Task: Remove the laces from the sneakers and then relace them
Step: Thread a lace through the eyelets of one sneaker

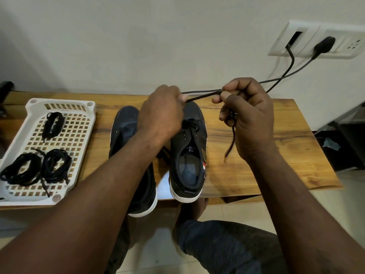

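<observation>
The black lace (201, 96) runs taut between the two grips, above the toe of the right-hand sneaker (187, 153), which stands on the worktop (256, 135) beside its mate (126, 135); the left hand (162, 117) is closed with fingertips pressed on the lace at its upper right edge, and the right hand (248, 115) pinches the same lace between thumb and forefinger, the free tail hanging below that grip towards the wood. A few crossings show in the eyelets just below the left grip, so this shoe looks part-laced; whether the lace is going in or coming out I cannot tell. To do the step well, keep the stretch between the grips flat and untwisted; draw along the line of the eyelet rather than upward, so the shoe does not lift; let the left grip steady the lace close to the shoe while the right one feeds. The charging cable (292, 72) passes behind the right grip and could be snagged. Spare laces (37, 167) lie in the white tray (59, 103), well left of both grips.
</observation>
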A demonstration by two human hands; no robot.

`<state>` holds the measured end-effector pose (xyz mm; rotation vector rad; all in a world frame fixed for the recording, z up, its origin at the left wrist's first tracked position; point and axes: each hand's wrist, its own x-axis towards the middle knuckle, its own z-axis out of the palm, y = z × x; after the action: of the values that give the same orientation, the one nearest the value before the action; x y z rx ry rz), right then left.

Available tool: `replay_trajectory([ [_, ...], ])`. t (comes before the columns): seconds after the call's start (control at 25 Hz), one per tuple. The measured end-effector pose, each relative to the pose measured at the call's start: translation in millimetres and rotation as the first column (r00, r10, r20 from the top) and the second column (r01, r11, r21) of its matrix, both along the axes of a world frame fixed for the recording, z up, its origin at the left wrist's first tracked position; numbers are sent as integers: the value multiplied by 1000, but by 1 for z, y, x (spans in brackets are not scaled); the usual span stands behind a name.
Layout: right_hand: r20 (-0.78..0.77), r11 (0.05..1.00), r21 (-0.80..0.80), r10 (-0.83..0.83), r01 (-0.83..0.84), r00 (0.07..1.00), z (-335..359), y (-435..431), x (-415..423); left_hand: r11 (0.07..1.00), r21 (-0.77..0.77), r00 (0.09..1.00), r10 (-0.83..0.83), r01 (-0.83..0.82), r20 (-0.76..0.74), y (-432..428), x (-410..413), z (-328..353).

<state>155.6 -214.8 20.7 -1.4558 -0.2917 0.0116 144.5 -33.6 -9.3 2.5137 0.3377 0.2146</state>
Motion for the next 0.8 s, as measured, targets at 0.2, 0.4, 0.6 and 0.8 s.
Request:
replay_trajectory([
  [0.2,-15,999,-41,5,-6,1000,-3,3,0,948,-309,977,-10,77,211,3,-5,4],
  [0.4,-14,997,-74,23,-24,1000,-7,5,1,822,-495,959,-227,283,171,-17,-9,10],
  [0.6,-5,998,-61,10,-10,1000,-5,0,2,998,-2,993,61,-62,-98,12,0,-7],
  [0.8,-10,996,-84,28,-29,1000,-8,4,2,846,-421,945,-286,327,159,-9,-9,9],
])
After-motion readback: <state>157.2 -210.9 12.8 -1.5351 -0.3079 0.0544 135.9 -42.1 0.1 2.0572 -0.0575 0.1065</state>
